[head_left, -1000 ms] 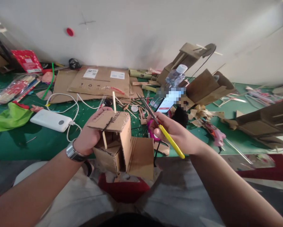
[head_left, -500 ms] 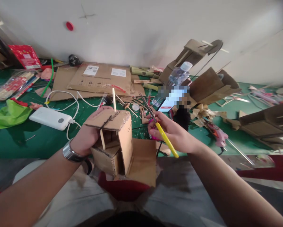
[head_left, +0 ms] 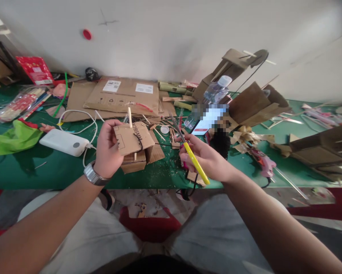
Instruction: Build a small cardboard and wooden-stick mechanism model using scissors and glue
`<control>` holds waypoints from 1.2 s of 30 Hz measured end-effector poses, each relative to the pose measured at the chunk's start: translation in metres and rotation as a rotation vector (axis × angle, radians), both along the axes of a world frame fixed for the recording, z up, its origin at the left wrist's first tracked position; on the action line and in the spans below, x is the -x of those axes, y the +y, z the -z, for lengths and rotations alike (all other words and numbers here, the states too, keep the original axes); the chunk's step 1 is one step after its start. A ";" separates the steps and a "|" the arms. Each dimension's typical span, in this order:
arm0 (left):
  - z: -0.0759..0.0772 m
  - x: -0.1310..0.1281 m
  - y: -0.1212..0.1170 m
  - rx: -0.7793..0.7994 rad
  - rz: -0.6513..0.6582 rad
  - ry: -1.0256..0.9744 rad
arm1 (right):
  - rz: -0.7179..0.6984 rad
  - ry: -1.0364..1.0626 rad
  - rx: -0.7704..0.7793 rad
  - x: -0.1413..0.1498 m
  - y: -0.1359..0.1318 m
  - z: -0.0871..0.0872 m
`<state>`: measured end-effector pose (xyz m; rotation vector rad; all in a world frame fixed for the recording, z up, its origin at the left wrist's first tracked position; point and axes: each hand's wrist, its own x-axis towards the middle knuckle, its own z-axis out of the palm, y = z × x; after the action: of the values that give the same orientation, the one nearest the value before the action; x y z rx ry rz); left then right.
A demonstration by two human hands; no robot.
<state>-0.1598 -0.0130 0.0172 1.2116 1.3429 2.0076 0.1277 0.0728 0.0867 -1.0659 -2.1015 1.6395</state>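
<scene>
Brown cardboard makes up the small box-like build that we hold left of the frame's centre, its printed top panel turned up toward us. Our left hand grips it from the left, and a silver metal watch circles that wrist. A pale wooden stick stands up through the panel, and a thin black cord lies curved across it. We cannot tell whether the build touches the green surface beneath.

Right of centre, our right hand is closed around a slim metal tool with a long yellow handle; its pointed end leans to the upper left, well apart from the build.

At left we see a white rounded power bank with a white cable, near a bright green cloth. A flat brown cardboard package lies above centre. In the upper right stands a clear plastic bottle with a white cap, and a pink glue gun lies at right.
</scene>
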 end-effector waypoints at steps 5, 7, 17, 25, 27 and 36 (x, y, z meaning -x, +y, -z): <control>0.007 -0.013 -0.001 0.051 0.072 -0.059 | -0.044 0.167 0.330 0.003 -0.009 -0.007; 0.011 -0.017 -0.002 0.045 0.086 -0.092 | -0.067 0.199 0.350 0.003 -0.011 -0.005; 0.043 -0.035 -0.043 0.094 0.019 -0.337 | -0.022 0.293 0.321 0.023 -0.026 0.032; 0.047 -0.048 -0.062 0.369 0.125 0.098 | -0.067 0.375 0.392 0.032 -0.034 0.052; 0.045 -0.048 -0.057 0.396 0.131 0.153 | -0.070 0.364 0.390 0.033 -0.036 0.056; 0.033 -0.033 -0.038 0.392 0.005 0.362 | -0.086 0.354 0.317 0.031 -0.033 0.055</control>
<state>-0.1270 -0.0510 -0.0160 1.4198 1.7968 1.4646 0.0966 0.0395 0.0317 -0.7030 -1.7207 2.0770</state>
